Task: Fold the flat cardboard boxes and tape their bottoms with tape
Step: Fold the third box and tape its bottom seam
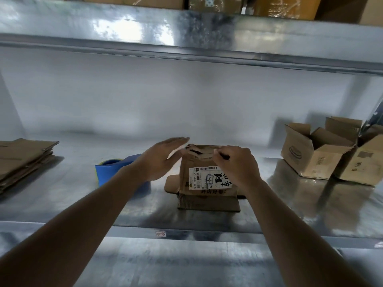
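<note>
A warehouse packing spot: galvanized metal shelving [186, 228], stacked flat cartons [22, 158], taped boxes overhead [134, 1].

A small cardboard box [207, 179] stands on the metal shelf [83, 204]; the right hand [236, 164] pinches its top flap; the left hand [163, 156] hovers flat beside it; blue tape dispenser [116, 168] left.

On the metal shelf [290, 206] a small cardboard box [207, 179] stood at the centre. The tape dispenser [113, 169] sat just beside it at nine o'clock, behind the left forearm. A stack of flat boxes [24, 158] lay well apart, further toward nine. Two opened boxes [317, 154] stood touching at about two o'clock
</note>
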`<move>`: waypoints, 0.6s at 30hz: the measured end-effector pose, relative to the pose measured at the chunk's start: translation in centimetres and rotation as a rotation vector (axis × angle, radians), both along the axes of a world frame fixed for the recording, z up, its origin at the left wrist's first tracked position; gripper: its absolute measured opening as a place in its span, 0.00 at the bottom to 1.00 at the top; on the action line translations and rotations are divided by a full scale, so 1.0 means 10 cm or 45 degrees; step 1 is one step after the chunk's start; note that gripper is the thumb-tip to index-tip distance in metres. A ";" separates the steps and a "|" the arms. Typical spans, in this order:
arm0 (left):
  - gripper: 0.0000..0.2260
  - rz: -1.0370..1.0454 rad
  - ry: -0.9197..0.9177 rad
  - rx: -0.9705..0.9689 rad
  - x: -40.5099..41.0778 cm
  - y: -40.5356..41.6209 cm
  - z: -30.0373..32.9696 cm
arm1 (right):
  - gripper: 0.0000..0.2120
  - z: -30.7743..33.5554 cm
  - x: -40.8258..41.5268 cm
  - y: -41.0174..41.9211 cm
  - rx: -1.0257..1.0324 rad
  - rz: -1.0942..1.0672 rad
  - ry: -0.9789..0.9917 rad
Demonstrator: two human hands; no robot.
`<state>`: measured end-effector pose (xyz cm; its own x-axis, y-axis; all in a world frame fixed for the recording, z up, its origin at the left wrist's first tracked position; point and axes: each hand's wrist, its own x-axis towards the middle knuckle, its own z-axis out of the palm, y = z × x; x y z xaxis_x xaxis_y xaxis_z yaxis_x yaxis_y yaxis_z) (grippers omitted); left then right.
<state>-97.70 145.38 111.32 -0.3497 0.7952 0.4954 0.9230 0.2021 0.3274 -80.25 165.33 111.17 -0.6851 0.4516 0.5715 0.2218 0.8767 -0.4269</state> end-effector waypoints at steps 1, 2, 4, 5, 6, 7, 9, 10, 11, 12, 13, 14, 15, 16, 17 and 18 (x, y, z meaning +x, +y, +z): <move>0.21 0.117 0.049 0.049 -0.08 -0.08 0.00 | 0.16 0.01 0.00 -0.02 0.008 -0.017 -0.015; 0.20 0.272 0.086 0.031 -0.17 -0.17 0.01 | 0.16 0.03 0.00 -0.04 0.009 -0.038 -0.026; 0.20 0.632 0.066 -0.200 -0.30 -0.36 0.03 | 0.14 0.05 -0.01 -0.08 -0.003 -0.072 -0.041; 0.22 0.768 0.035 -0.335 -0.36 -0.46 0.03 | 0.14 0.06 -0.01 -0.10 -0.002 -0.087 -0.052; 0.23 0.856 0.005 -0.442 -0.41 -0.56 0.00 | 0.13 0.07 -0.02 -0.12 0.010 -0.104 -0.061; 0.24 0.908 -0.028 -0.520 -0.45 -0.65 -0.03 | 0.13 0.07 -0.04 -0.14 0.031 -0.120 -0.069; 0.25 0.954 -0.104 -0.618 -0.52 -0.79 -0.11 | 0.10 0.05 -0.07 -0.17 0.082 -0.150 -0.078; 0.25 0.948 -0.141 -0.666 -0.53 -0.84 -0.14 | 0.09 0.03 -0.09 -0.18 0.106 -0.166 -0.078; 0.24 0.934 -0.168 -0.705 -0.54 -0.87 -0.17 | 0.08 0.00 -0.10 -0.19 0.126 -0.181 -0.075; 0.22 0.919 -0.188 -0.718 -0.55 -0.89 -0.18 | 0.08 -0.02 -0.11 -0.19 0.140 -0.192 -0.070; 0.21 0.908 -0.203 -0.710 -0.55 -0.90 -0.18 | 0.08 -0.04 -0.12 -0.20 0.151 -0.198 -0.065; 0.21 0.899 -0.209 -0.689 -0.55 -0.90 -0.17 | 0.08 -0.05 -0.11 -0.20 0.159 -0.202 -0.059; 0.21 0.882 -0.209 -0.673 -0.56 -0.91 -0.15 | 0.08 -0.05 -0.11 -0.20 0.161 -0.203 -0.054; 0.21 0.852 -0.207 -0.654 -0.58 -0.92 -0.15 | 0.08 -0.05 -0.11 -0.20 0.158 -0.202 -0.051; 0.20 0.815 -0.211 -0.623 -0.60 -0.92 -0.15 | 0.08 -0.05 -0.11 -0.21 0.150 -0.200 -0.051; 0.20 0.774 -0.217 -0.570 -0.62 -0.93 -0.16 | 0.08 -0.04 -0.11 -0.21 0.141 -0.194 -0.052</move>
